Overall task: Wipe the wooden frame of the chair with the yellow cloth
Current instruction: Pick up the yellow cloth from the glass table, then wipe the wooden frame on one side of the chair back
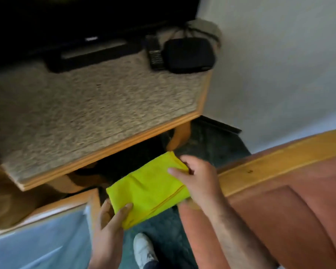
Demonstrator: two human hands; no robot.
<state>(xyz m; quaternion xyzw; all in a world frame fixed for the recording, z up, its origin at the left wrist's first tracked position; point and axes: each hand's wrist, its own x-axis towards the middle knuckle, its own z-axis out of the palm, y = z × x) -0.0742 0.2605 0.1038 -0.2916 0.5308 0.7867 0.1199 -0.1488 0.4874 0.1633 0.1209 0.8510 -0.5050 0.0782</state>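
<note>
Carpeted corner by a counter (97, 105): both hands, left (110, 216) and right (198, 181), grip the folded cloth (149, 189) just beside the chair frame (275, 164); a loose fold could slip while wiping.

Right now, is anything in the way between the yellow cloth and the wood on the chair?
Nothing visible. Both hands, left and right, hold the folded cloth in the air, and the chair's wooden rail sits just to its right with only open space between them.
</note>
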